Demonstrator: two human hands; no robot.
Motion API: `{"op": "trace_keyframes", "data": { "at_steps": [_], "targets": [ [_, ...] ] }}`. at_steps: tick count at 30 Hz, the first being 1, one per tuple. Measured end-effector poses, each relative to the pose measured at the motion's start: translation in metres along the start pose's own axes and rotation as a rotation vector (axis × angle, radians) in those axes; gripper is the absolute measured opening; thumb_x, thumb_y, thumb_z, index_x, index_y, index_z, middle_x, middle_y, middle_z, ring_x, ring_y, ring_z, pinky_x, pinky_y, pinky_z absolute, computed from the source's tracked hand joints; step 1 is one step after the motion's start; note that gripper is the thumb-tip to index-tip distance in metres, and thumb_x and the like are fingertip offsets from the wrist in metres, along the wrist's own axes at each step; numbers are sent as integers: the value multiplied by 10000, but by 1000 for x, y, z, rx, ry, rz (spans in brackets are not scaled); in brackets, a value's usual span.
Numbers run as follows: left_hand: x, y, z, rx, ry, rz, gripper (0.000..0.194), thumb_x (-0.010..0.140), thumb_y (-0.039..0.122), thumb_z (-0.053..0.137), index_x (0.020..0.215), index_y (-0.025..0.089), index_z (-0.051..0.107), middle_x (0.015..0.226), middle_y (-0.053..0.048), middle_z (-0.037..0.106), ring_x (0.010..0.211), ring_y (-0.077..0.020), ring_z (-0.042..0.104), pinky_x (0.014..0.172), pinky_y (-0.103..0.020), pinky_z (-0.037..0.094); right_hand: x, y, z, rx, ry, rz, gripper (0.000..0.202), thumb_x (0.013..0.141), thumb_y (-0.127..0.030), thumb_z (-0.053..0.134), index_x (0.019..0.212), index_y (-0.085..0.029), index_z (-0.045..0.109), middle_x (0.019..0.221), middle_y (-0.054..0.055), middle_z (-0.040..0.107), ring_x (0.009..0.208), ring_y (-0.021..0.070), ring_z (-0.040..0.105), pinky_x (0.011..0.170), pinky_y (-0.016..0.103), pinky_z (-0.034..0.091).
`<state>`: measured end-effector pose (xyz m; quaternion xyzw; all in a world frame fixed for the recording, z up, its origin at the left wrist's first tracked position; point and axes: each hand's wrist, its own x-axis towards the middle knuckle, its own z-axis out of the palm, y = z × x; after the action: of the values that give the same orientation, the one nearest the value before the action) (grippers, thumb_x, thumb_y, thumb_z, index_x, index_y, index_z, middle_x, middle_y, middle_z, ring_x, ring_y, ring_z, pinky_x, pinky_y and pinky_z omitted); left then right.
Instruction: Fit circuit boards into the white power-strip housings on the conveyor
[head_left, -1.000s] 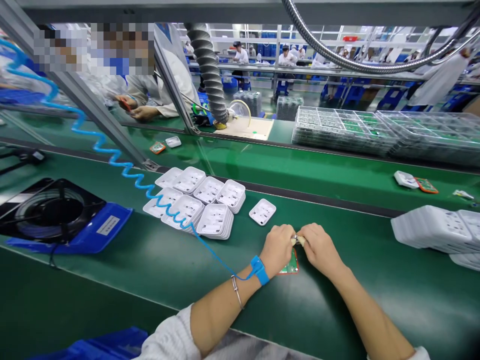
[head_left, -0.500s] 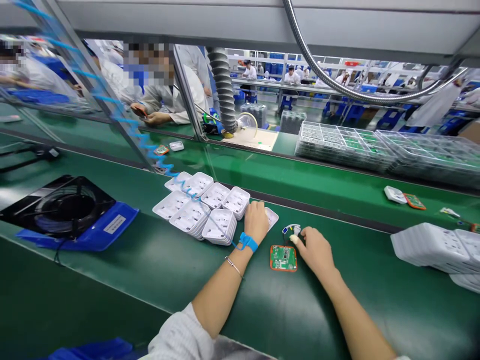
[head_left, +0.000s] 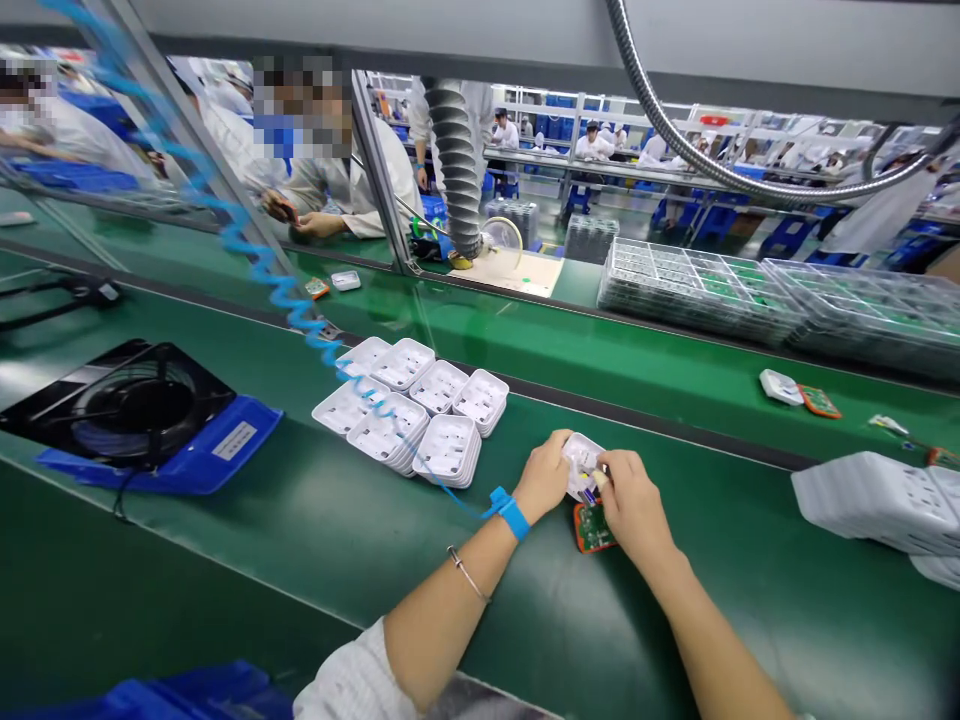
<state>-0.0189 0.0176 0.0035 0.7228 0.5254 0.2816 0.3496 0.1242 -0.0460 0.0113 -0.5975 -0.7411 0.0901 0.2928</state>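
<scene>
My left hand [head_left: 543, 478], wearing a blue wrist strap [head_left: 511, 512], grips the left edge of a shallow white plastic housing [head_left: 579, 456]. At the housing's right side, my right hand [head_left: 634, 498] pinches a small wired part [head_left: 589, 496], mostly hidden by the fingers; blue and yellow bits show. Just below lies a green circuit board [head_left: 591, 532] with an orange rim, partly covered by my right hand. Left of my hands stand several stacks of similar white housings [head_left: 447, 446].
A black fan [head_left: 150, 405] lies on blue material at the left. More white housings [head_left: 862, 495] are stacked at the right. Clear trays [head_left: 697, 295] stand beyond the green belt. A coiled blue cord [head_left: 259, 265] hangs at the left. A co-worker's hands [head_left: 319, 225] are across the line.
My left hand has brought a white housing rightward, away from the stacks. My right hand has brought the wired part to it, and the housing now sits just above the circuit board.
</scene>
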Motion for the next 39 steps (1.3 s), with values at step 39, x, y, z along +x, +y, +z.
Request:
{"op": "trace_keyframes", "data": {
  "at_steps": [39],
  "targets": [
    [-17, 2, 19, -519, -63, -238, 190, 846, 242, 430, 944, 181, 581, 858, -16, 629, 801, -129, 574, 727, -234, 466, 1, 2, 13, -256, -31, -44, 162, 852, -175, 360, 776, -183, 503, 747, 40, 534, 716, 175, 475, 670, 288, 303]
  ]
}}
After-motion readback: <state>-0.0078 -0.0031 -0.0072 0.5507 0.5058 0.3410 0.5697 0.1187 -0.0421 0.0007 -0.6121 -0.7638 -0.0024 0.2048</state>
